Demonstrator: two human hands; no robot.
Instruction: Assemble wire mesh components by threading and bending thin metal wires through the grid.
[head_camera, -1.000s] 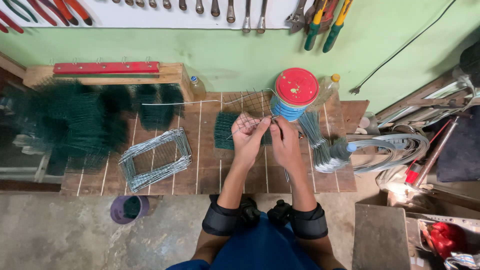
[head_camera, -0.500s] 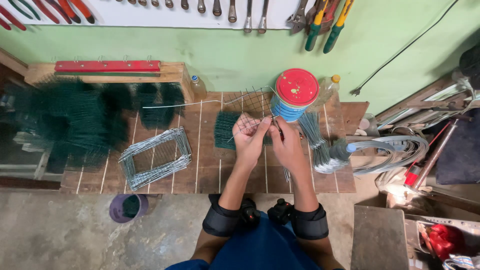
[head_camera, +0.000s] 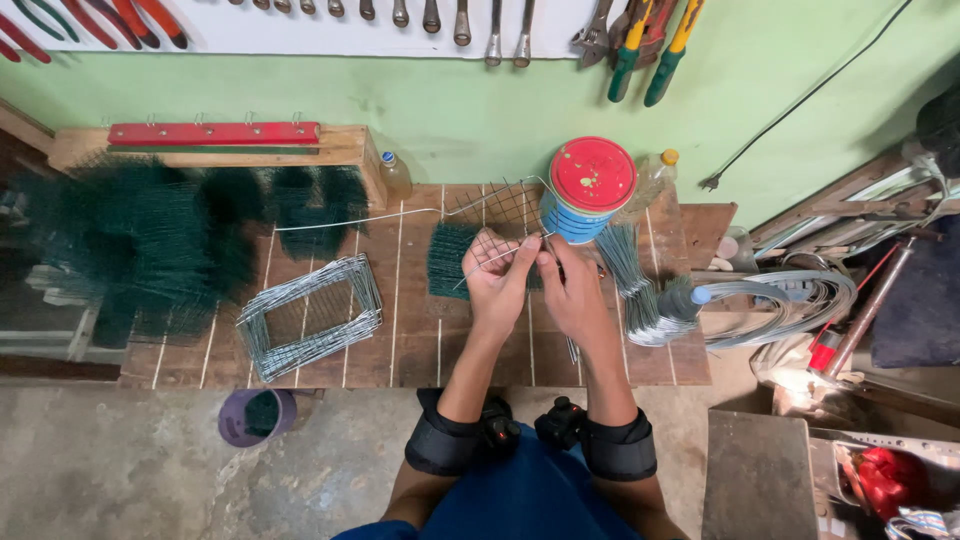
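Far left of the frame there's a dark green mesh pile (head_camera: 130, 240), then a wire frame (head_camera: 310, 315) lying flat on the bench (head_camera: 400, 350). Around the middle, the left hand (head_camera: 500, 285) has its grip pinched on a grey wire mesh piece (head_camera: 495, 215), held up off the bench. The right hand (head_camera: 575, 295) sits just beside it, fingers closed on the same mesh. Just above the hands stands a red-lidded can (head_camera: 590, 190), and wire bundles (head_camera: 650, 290) lie right of the hands.

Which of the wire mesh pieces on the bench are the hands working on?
The bare silver wire mesh panel held up beside the red-lidded can, not the flat rectangular mesh stack lying left.
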